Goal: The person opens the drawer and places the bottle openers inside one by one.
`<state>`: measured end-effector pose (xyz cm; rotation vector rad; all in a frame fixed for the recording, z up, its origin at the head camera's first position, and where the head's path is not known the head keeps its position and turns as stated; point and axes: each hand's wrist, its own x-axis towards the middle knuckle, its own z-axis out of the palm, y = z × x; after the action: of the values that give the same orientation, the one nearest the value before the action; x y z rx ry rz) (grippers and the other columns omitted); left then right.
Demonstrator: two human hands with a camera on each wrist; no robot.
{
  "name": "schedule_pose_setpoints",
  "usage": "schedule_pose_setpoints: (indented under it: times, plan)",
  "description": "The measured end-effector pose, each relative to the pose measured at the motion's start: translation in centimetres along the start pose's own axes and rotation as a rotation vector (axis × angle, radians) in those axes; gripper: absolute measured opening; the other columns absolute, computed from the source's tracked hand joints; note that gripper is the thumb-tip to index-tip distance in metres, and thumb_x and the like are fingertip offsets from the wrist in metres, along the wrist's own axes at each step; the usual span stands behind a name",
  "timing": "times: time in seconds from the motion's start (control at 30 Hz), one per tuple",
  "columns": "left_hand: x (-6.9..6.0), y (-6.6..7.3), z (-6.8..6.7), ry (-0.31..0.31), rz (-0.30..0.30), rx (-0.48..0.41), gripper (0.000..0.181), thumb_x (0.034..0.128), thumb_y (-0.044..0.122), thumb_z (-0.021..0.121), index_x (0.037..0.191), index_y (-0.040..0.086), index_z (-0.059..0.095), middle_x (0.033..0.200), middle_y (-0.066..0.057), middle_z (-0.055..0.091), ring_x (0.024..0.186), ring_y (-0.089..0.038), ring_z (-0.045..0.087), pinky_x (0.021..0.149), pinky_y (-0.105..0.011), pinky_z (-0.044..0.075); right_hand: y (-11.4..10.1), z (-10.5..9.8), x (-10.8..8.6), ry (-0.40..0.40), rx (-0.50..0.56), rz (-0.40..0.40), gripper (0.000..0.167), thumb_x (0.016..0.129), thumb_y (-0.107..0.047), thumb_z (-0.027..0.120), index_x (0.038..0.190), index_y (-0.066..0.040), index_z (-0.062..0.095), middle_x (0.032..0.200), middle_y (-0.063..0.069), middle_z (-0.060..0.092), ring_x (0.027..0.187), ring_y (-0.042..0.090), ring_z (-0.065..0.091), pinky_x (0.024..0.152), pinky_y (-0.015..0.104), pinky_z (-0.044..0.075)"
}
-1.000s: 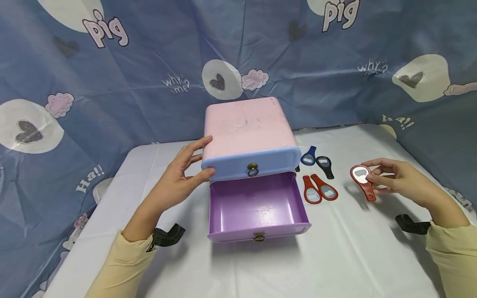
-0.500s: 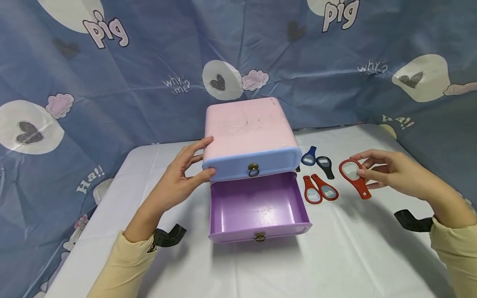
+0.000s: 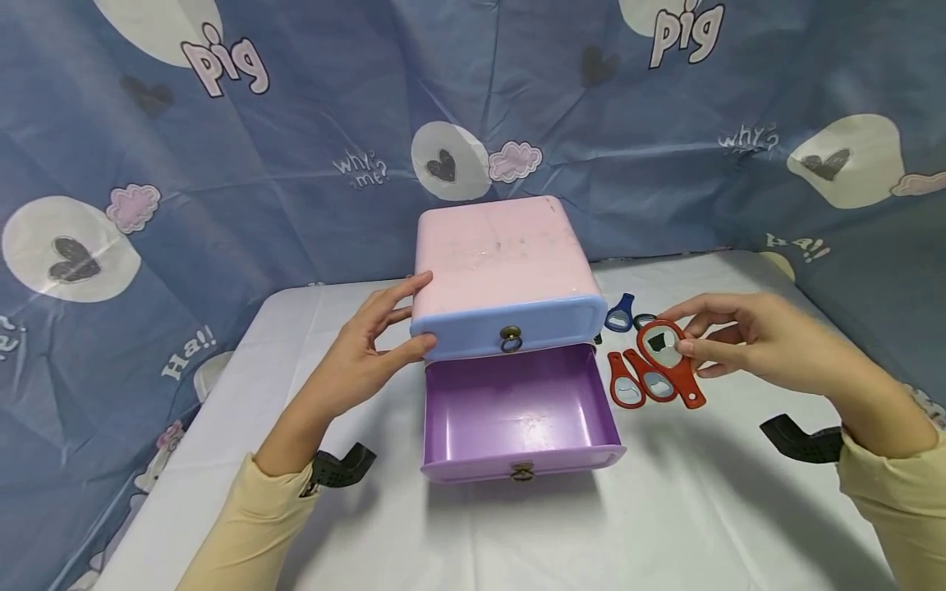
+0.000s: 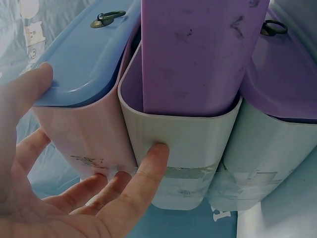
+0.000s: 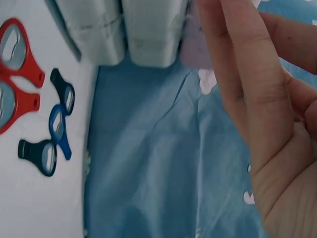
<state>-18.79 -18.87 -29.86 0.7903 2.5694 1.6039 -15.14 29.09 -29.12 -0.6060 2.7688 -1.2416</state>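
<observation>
My left hand (image 3: pixel 358 357) steadies a stacked drawer cabinet (image 3: pixel 502 254), thumb on the blue drawer front (image 4: pixel 79 64) and fingers along the side. Below the pink top, a purple drawer (image 3: pixel 473 469) is pulled out with nothing in it. To the right, my right hand (image 3: pixel 783 341) pinches a red bottle opener (image 3: pixel 678 373) by its edge, above the other openers. Beneath it lie two red bottle openers (image 3: pixel 626 387) and a blue one (image 3: pixel 621 313); a black one (image 3: pixel 643 318) is partly covered. In the right wrist view, the right hand (image 5: pixel 267 104) shows but the held opener does not.
On the white table (image 3: pixel 502 542), several openers lie close to the cabinet's right side, including black ones (image 5: pixel 38 152). A blue printed cloth (image 3: pixel 296 213) hangs behind. The open drawer juts toward the front.
My right hand has carried the red bottle opener leftward, from the open table to above the other openers. My left hand stays on the cabinet, and the head view has shifted slightly.
</observation>
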Motion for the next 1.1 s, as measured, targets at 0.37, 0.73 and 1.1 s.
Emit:
schedule_pose_setpoints:
  times: [0.37, 0.73, 1.1]
  plan:
    - [0.3, -0.1, 0.0, -0.003, 0.001, 0.011, 0.072, 0.1026, 0.024, 0.076, 0.161, 0.049, 0.043, 0.171, 0.007, 0.032, 0.156, -0.034, 0.041, 0.094, -0.036, 0.066, -3.0, 0.9, 0.9, -0.03, 0.054, -0.047, 0.033, 0.1, -0.011, 0.077, 0.133, -0.014, 0.071, 0.099, 0.006, 0.073, 0.084, 0.017, 0.081, 0.075, 0.035, 0.069]
    - [0.2, 0.1, 0.0, 0.002, 0.004, 0.016, 0.072, 0.1031, 0.023, 0.076, 0.162, 0.048, 0.043, 0.172, 0.008, 0.032, 0.157, -0.033, 0.041, 0.095, -0.037, 0.065, -6.7, 2.3, 2.6, -0.108, 0.061, -0.137, 0.032, 0.098, -0.011, 0.079, 0.129, -0.016, 0.074, 0.091, 0.001, 0.078, 0.078, 0.017, 0.08, 0.074, 0.034, 0.068]
    - [0.1, 0.1, 0.2, 0.002, 0.001, 0.018, 0.071, 0.1034, 0.023, 0.075, 0.162, 0.047, 0.043, 0.172, 0.009, 0.032, 0.157, -0.033, 0.04, 0.097, -0.037, 0.065, -10.2, 4.5, 3.7, -0.142, 0.005, -0.159, 0.032, 0.095, -0.019, 0.084, 0.126, -0.021, 0.078, 0.094, -0.006, 0.081, 0.08, 0.014, 0.079, 0.068, 0.03, 0.065]
